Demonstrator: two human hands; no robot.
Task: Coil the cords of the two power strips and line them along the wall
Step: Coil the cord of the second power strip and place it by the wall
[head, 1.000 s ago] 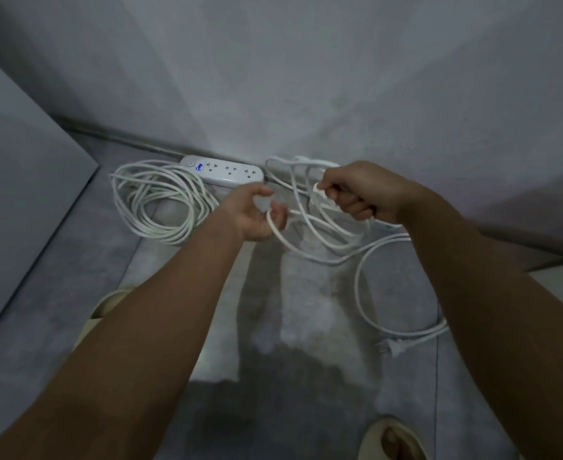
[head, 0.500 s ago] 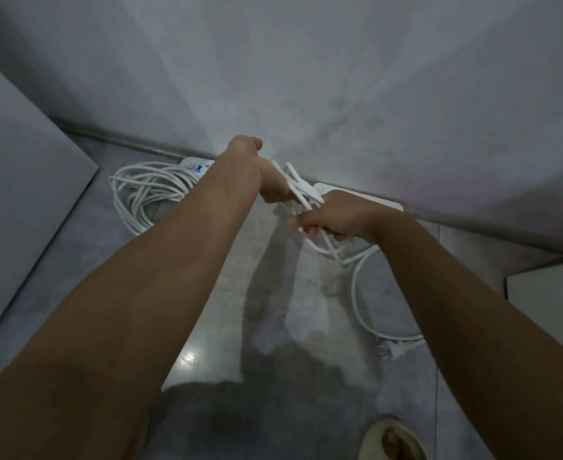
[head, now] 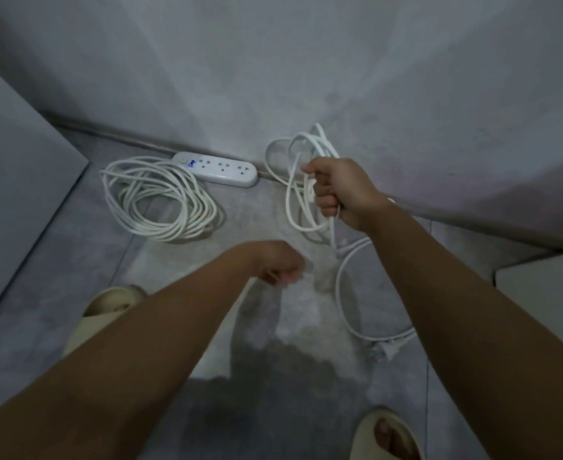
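A white power strip (head: 218, 169) lies along the base of the wall, with its coiled cord (head: 160, 197) flat on the floor to its left. My right hand (head: 336, 194) is raised near the wall and shut on several loops of the second white cord (head: 293, 180). From that fist the cord runs down in a wide loose loop (head: 341, 293) to its plug (head: 386, 348) on the floor. The second strip's body is hidden behind my right hand and arm. My left hand (head: 280, 263) hangs lower at centre, blurred, fingers curled; whether it holds cord is unclear.
The floor is grey tile. A grey panel (head: 14, 177) slants along the left side. A pale block (head: 545, 287) juts in at the right. My feet in beige slippers show at lower left (head: 114, 300) and bottom right (head: 389, 436).
My left hand has left the bundle at the wall and dropped down toward me. My right hand has lifted, keeping the loops. The first strip and its coil are uncovered again.
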